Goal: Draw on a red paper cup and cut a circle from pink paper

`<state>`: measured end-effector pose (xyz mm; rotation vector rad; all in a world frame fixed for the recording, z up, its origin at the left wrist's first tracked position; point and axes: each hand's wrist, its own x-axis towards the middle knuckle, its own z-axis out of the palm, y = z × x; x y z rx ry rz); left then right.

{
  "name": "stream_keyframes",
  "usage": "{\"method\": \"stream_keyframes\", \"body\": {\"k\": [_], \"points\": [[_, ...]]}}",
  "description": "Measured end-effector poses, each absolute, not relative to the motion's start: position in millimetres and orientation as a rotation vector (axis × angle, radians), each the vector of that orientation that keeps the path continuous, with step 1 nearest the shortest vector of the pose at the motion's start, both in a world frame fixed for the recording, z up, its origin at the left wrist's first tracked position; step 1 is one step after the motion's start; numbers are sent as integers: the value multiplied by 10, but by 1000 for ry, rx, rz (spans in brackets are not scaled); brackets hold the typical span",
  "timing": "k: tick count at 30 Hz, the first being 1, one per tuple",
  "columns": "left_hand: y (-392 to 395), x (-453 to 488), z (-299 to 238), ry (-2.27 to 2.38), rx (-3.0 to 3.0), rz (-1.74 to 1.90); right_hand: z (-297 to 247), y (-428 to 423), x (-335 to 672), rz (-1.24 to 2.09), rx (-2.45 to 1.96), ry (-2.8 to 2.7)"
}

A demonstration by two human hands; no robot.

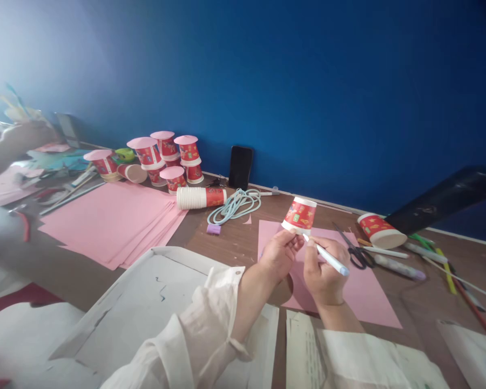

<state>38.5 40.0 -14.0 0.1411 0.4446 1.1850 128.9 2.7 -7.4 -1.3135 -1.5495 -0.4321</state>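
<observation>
My left hand (279,253) pinches the rim of a red patterned paper cup (300,215) and holds it upside down above a pink paper sheet (360,292). My right hand (323,270) is closed around a white pen (328,258) with a light blue end, its tip touching the cup's rim by my left fingers. Both wrists come out of white sleeves at the bottom of the view. A round hole is cut out of the pink sheet below my hands.
Black scissors (356,253), pens and another red cup (378,229) lie to the right. A stack of pink paper (109,221), a sleeve of cups (200,198), pink-topped cups (162,154), a coiled cable (235,205) and a phone (240,167) sit behind. Another person's hand (20,140) works far left.
</observation>
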Motion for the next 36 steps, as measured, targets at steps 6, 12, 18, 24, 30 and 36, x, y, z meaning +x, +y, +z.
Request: {"method": "stream_keyframes", "body": {"k": [6,12,18,24,30,36], "points": [[406,404,-168,460,114,1191,-105,35,1300,-422,-1322,-1521],[398,430,-199,454,188,1204,-109,18,1287,-426,-1304,-1488],[404,442,-219,480,242,1221,-105,7,1289,-416,-1318,-1471],[393,433,-226,442,287,1218,-96,30,1294,-389,-1356,-1476],[371,416,-196,434,297,1207,-92,21,1276,-444,-1320,-1527],[399,410,-230,444,180,1195,-79,11,1267,-437,-1261,-1561]]}}
